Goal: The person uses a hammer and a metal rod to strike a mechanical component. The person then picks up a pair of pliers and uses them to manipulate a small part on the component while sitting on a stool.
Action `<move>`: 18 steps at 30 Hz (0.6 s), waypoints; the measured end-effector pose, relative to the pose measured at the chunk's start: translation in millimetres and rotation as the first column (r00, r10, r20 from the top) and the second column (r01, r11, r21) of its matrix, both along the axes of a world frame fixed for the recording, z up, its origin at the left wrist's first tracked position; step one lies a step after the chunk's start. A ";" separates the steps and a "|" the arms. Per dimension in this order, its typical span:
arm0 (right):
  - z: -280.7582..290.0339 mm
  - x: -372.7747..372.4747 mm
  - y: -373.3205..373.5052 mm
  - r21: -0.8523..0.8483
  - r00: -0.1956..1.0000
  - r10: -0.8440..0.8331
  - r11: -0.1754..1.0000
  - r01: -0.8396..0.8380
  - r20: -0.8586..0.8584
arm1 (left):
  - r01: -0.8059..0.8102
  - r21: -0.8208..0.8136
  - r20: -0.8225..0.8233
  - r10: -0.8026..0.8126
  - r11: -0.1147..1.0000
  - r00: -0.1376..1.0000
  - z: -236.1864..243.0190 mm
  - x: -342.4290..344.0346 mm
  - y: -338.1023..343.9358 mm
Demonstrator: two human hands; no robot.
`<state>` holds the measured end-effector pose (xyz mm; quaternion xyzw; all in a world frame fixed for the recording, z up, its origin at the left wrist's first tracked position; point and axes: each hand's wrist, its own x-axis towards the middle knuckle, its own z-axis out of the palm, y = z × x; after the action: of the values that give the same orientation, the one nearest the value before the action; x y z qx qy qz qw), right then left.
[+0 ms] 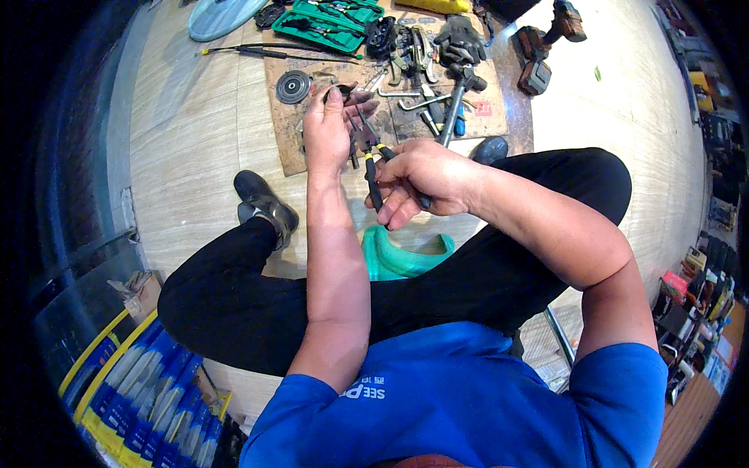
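My right hand (427, 178) is closed around the handles of long-nosed pliers (373, 148), black with yellow bands. The handles are spread apart, and the thin jaws point away from me toward my left hand. My left hand (328, 132) is raised over the cardboard with its fingers curled around a small dark part (337, 93), mostly hidden by the fingers. The plier tips are close to that hand; whether they touch the part, I cannot tell. Just beyond my left hand, a round black pulley-like disc (293, 86) lies flat on the cardboard.
A worn cardboard sheet (491, 125) bears a hammer (455, 109), wrenches, a puller (413, 54) and dark gloves (462, 40). Behind lie a green tool case (328, 23) and a black cable (273, 53). A cordless drill (538, 54) stands right. A green curved object (402, 253) sits between my legs.
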<state>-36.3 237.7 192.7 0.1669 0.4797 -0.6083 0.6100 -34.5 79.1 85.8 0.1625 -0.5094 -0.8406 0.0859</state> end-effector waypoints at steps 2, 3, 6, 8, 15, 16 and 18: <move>0.6 1.4 -0.3 0.020 0.999 0.041 0.999 -0.040 -0.032 | -0.004 0.060 0.013 0.003 0.998 1.000 1.7 0.3 -0.7; -0.2 1.1 0.6 0.005 0.997 0.063 0.998 -0.063 -0.053 | 0.001 0.085 0.005 -0.001 0.996 1.000 0.1 0.0 -0.9; -6.3 -1.4 3.7 -0.028 0.988 0.113 0.993 -0.116 -0.104 | 0.016 0.133 -0.017 -0.014 0.991 1.000 -4.5 -0.2 -2.0; -10.2 -2.6 4.6 -0.039 0.985 0.122 0.991 -0.128 -0.121 | 0.027 0.129 -0.029 -0.024 0.991 0.999 -5.0 -0.2 -1.9; -15.6 -1.9 3.9 0.017 0.980 0.124 0.992 -0.123 -0.155 | 0.030 0.102 -0.027 -0.027 0.994 0.999 -1.7 1.4 -2.1; -13.8 -1.9 3.4 0.009 0.982 0.118 0.993 -0.118 -0.149 | 0.032 0.104 -0.034 -0.029 0.994 0.999 -3.3 1.5 -3.1; -10.1 -1.6 3.3 -0.021 0.986 0.101 0.994 -0.105 -0.131 | 0.039 0.112 -0.047 -0.034 0.993 0.998 -3.9 1.7 -3.5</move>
<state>-37.9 241.0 182.6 0.0934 0.5177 -0.5923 0.6103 -32.8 75.6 81.8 0.1387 -0.4619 -0.8730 0.0727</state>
